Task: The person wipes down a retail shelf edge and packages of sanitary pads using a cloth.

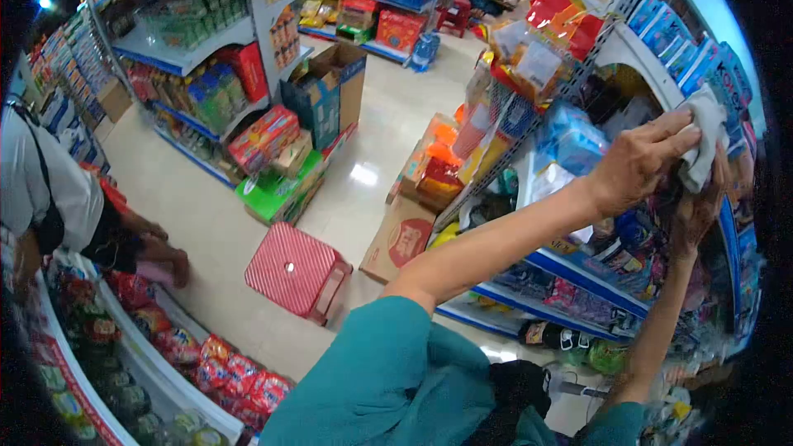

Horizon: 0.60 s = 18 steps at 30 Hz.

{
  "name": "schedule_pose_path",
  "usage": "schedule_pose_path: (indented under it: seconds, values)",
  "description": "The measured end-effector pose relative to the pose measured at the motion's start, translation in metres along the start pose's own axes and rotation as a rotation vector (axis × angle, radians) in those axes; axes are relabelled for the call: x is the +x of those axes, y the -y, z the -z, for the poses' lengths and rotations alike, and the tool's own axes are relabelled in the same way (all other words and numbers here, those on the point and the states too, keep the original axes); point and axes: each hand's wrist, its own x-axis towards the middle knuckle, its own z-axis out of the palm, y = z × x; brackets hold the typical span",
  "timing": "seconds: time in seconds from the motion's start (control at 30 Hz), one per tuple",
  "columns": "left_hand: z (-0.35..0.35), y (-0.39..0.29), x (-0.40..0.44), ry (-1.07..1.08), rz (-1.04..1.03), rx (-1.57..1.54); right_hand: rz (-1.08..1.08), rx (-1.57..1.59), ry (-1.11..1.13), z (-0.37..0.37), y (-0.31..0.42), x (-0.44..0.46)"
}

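Note:
Both hands are raised at the shelf unit on the right. My left hand [644, 161] has its fingers pressed on a white cloth [704, 136], gripping it from the left. Under the cloth's lower edge is my right hand [700, 202], its fingers reaching up against it; how they hold it is partly hidden. Blue boxes [673, 45] stand on the upper shelf just above the hands. Blue plastic-wrapped packs [572, 139] lie on the shelf to the left of my left hand.
A red striped stool [291, 268] stands on the floor, with a cardboard box [398, 239] beside it. Another person [58, 173] is at the far left. Red packets [239, 376] fill the lower left shelf. An open carton [339, 87] stands by the far shelves.

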Motion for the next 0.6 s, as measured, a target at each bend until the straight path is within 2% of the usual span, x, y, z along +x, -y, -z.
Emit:
schedule_pose_path:
  seconds: [0.17,0.27,0.37,0.4,0.47,0.57,0.6]
  values:
    - [-0.009,-0.010,-0.004,-0.143,0.025,-0.020,0.030,0.011,-0.060,-0.008,-0.007,-0.010]
    - [-0.013,-0.019,0.003,-0.213,0.022,-0.023,-0.007,0.206,-0.083,-0.006,-0.006,-0.006]
    - [-0.021,-0.013,0.014,-0.361,-0.126,0.041,-0.059,0.421,-0.133,-0.015,-0.030,-0.016]
    - [-0.018,-0.008,0.020,-0.324,-0.116,0.053,-0.088,0.460,-0.145,-0.019,-0.037,-0.020]
    - [-0.020,-0.008,0.031,-0.373,-0.100,0.268,-0.175,0.326,-0.097,-0.019,-0.042,-0.021]
    - [-0.014,-0.017,0.022,-0.383,-0.152,0.345,0.278,0.419,-0.164,-0.021,-0.015,0.025]
    - [-0.016,-0.020,0.013,-0.398,-0.164,0.316,0.241,0.467,-0.211,-0.024,-0.007,0.028]
